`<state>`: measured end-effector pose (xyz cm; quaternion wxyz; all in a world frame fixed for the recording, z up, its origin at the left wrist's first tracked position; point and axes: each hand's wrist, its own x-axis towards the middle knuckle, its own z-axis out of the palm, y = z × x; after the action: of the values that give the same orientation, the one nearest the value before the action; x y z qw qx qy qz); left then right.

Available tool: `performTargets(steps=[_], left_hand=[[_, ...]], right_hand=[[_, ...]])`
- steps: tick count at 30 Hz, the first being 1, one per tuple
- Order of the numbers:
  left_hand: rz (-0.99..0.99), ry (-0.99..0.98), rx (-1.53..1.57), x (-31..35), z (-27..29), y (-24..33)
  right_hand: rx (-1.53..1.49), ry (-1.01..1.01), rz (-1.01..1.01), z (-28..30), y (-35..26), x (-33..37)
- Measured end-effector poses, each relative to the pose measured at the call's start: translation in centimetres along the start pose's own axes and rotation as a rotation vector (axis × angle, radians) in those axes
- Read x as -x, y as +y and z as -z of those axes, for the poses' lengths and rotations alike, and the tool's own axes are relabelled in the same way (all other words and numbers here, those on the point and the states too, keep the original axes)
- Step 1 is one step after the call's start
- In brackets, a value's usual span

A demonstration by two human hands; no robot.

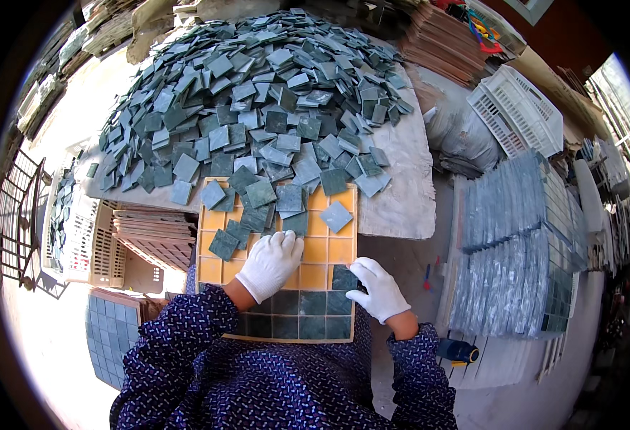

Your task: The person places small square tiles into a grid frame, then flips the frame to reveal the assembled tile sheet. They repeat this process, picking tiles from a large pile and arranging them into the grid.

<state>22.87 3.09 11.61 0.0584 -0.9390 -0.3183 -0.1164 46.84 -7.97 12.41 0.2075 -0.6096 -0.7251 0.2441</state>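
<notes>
Green stone tile (343,279), likely stiff, chip-prone and best taken by opposite edges, lies in the orange gridded tray (315,249) at the right hand (378,288), thumb and fingers parted; left hand (272,266) curls, grip unclear.

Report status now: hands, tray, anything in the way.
Right hand at dark tile, right side of tray. Left hand over tray, grip hidden. Nearest two rows tiled where visible. Loose tiles clutter far half.

Place: stone-tile workshop | 1 heap of loose green stone tiles (247,92) on worktable (403,204) | 1 yellow gridded tray (315,250), part-filled | stacked tile sheets (501,279) | white slatted plastic crate (519,109)
</notes>
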Motion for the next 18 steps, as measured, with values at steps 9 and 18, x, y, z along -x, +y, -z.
performTargets(steps=[9, 18], left_hand=[[-0.114, 0.225, 0.249, -2.6, 2.3, -1.9], [0.1, -0.072, 0.548, -0.6, 0.5, 1.8]], right_hand=[[0.096, 0.088, 0.293, -1.6, 0.1, -1.3], [0.0, 0.252, 0.122, -1.6, -0.5, -1.5]])
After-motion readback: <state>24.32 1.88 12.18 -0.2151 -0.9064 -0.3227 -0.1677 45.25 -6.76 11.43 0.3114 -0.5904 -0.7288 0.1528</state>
